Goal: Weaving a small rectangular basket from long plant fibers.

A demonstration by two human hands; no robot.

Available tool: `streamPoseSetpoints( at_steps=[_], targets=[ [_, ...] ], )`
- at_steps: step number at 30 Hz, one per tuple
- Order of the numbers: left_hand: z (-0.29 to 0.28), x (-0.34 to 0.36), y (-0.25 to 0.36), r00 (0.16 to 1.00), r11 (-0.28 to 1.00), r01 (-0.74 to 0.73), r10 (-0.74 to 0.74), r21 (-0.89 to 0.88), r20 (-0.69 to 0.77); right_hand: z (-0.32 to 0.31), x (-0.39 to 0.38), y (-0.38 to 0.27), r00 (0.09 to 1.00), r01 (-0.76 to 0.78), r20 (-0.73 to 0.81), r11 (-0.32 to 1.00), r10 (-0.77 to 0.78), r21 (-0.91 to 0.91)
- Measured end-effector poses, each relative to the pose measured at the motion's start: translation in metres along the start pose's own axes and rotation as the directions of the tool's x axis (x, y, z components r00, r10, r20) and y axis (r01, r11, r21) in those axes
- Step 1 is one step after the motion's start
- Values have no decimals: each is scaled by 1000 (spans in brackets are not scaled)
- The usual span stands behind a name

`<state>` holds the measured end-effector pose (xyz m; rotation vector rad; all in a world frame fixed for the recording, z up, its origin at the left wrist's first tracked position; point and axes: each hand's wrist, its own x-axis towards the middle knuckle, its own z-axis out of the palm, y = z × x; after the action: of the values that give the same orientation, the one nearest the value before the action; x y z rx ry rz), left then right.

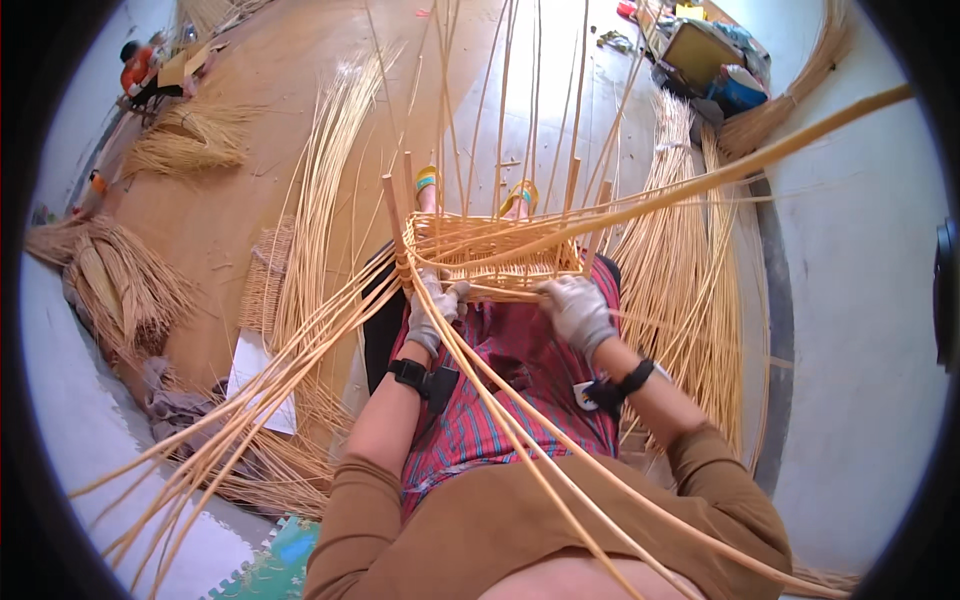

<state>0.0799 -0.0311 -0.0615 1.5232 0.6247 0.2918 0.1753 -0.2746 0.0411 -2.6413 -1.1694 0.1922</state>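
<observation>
A half-woven rectangular wicker basket (pixel 500 262) rests on my lap, with thicker corner posts and long thin upright rods rising from it. My left hand (pixel 436 312), in a pale work glove, closes round the canes at the near left corner. Long loose canes (pixel 300 345) fan out from that corner to the lower left, and others run across my body to the lower right. My right hand (pixel 579 312), also gloved, has its fingers bent over the near right edge of the basket. One thick cane (pixel 690 190) sweeps from the basket to the upper right.
Bundles of cane lie at left (pixel 125 280) and far left (pixel 195 135), and a long spread (pixel 680 300) lies at right by the wall. A woven panel (pixel 267 280) lies left of my legs. Bags and a box (pixel 700 55) are piled at the far right.
</observation>
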Motion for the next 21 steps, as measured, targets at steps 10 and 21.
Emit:
streamPoseSetpoints(
  at_steps=[10, 21],
  targets=[
    [-7, 9, -2, 829, 221, -398, 503, 890, 245, -130, 46, -200, 841, 538, -534, 28, -81, 843],
    [7, 11, 35, 988, 909, 125, -152, 397, 37, -87, -15, -256, -7, 979, -670, -143, -742, 147]
  ],
)
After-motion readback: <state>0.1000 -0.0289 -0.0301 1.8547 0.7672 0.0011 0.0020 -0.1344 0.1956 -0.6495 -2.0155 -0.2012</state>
